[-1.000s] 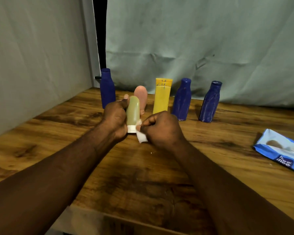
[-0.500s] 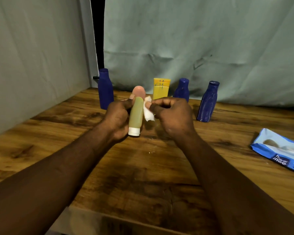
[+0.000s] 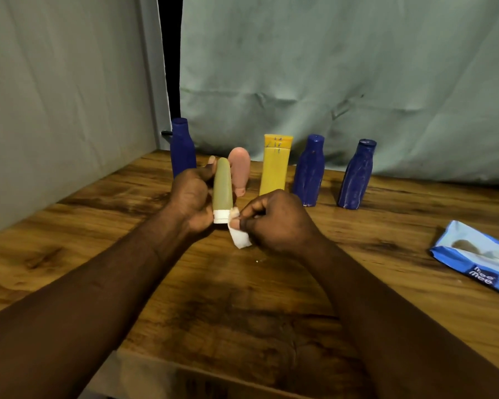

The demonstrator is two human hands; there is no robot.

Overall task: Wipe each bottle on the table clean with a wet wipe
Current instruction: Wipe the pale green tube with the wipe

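Green tube [image 3: 222, 182] is being held upright just above the table [image 3: 242, 298], white cap [image 3: 221, 216] pointing down, in front of the row. Left hand [image 3: 192, 197] is gripping it round the body, thumb lying up along the side. Right hand [image 3: 274, 220] is pinching a small folded wipe [image 3: 238, 236] between thumb and fingertips and pressing it against the cap. Likely the cap is getting wiped right now.

Risks:
- Squeezing the soft body while rubbing the cap could be forcing the cap loose or pushing product out.
- The wipe is small, so it could be slipping out of the pinch.
- Pink tube [image 3: 239, 171] is standing just behind the left hand, so a turn of the wrist could be knocking it over, and the yellow tube [image 3: 275, 168] beside it.
- Blue bottles [image 3: 310, 171], three of them, are looking dented and leaning, so a bump could be tipping them.

Containers: all six are opaque, so contents cannot be told. The green tube's cap is on. Wipe pack [image 3: 478, 257] is lying flat, well apart on the right; whether it is open or what is left inside is not showing.
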